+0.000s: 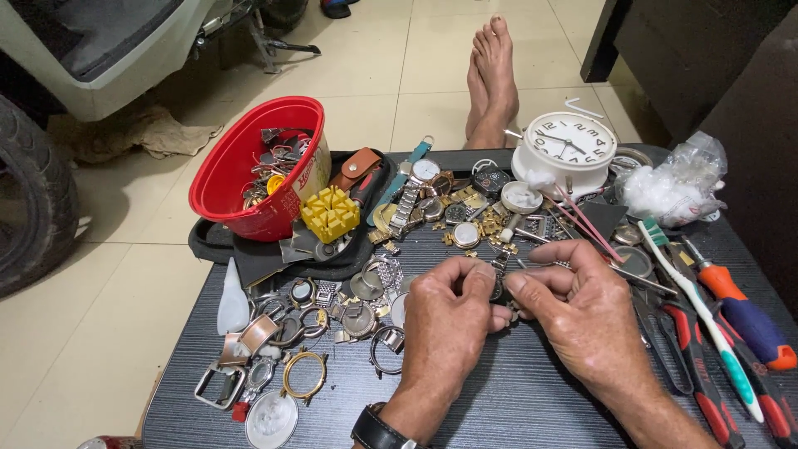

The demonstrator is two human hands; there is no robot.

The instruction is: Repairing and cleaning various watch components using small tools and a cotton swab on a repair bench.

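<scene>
Landmark: the small watch piece (498,278), pinched between both hands in the middle of the dark desk (515,399).
Left hand (445,320): comes up from the near edge, wrist with a black watch strap (378,431). Fingers curled in, thumb and first finger closed on the left side of the watch piece.
Right hand (582,312): comes in from the near right, knuckles up. Fingers bent, tips closed on the right side of the watch piece.
Left of the watch piece: loose watch cases and rings (303,374) lying flat.
Right of the watch piece: a toothbrush (706,320), red pliers (706,374), an orange screwdriver (744,308).
Beyond the watch piece: a heap of watches (453,204), a yellow block (330,214).
Farther, to the left: a red bowl (229,179) full of metal bits.
Farther, to the right: a white clock (565,145).
Farthest: two bare feet (492,79) on the tile floor (374,75).
</scene>
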